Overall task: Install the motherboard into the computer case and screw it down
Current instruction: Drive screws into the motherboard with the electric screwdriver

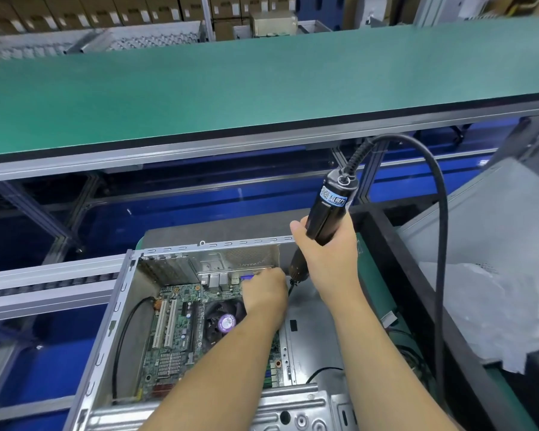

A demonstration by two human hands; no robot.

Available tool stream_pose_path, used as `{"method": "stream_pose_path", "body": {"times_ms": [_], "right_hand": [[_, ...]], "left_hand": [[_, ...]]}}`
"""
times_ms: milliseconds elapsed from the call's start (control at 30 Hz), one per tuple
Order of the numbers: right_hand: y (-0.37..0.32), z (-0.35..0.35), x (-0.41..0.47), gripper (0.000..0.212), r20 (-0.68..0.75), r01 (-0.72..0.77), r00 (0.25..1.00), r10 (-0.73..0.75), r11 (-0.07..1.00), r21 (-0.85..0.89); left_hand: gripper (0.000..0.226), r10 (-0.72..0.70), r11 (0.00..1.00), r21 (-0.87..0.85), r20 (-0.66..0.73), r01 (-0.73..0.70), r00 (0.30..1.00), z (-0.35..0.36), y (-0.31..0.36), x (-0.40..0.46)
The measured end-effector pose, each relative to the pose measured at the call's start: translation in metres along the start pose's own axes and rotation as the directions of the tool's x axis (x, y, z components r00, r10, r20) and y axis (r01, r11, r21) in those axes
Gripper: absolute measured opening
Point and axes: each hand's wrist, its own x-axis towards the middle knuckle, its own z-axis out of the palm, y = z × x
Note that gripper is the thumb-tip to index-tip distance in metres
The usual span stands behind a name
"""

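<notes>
Your right hand (327,247) is wrapped around the black body of the electric screwdriver (329,209), holding it nearly upright with the top leaning away from you; its cord (439,244) loops up and over to the right of that hand. The tip drops just below and left of your fist, close to the far right corner of the motherboard (175,334), though your left hand hides where it touches.

Your left hand (265,293) lies knuckles-up directly beside the tip, fingers curled down at that corner; whether they pinch a screw cannot be told. Its forearm crosses over the cooling fan (221,321).

The motherboard lies flat inside the open computer case (119,309), left of and beneath both hands. The case's far rim runs just beyond your right fist, and bare metal floor opens under your right forearm. Further right stands a black table edge (417,284), with the green shelf (231,88) overhead and beyond.
</notes>
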Motion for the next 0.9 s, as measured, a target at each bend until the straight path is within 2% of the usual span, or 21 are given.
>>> {"method": "stream_pose_path", "body": {"times_ms": [567,900], "right_hand": [[0.005,-0.003,0.001,0.032,-0.030,0.012,1.000,-0.010,0.999,0.052],[0.008,-0.009,-0.002,0.028,-0.048,0.031,0.998,-0.029,0.999,0.035]], "left_hand": [[0.017,0.045,0.999,0.022,-0.021,-0.045,0.999,0.005,-0.003,0.003],[0.023,0.054,0.997,0.048,-0.007,-0.053,0.999,0.005,-0.003,0.003]]}}
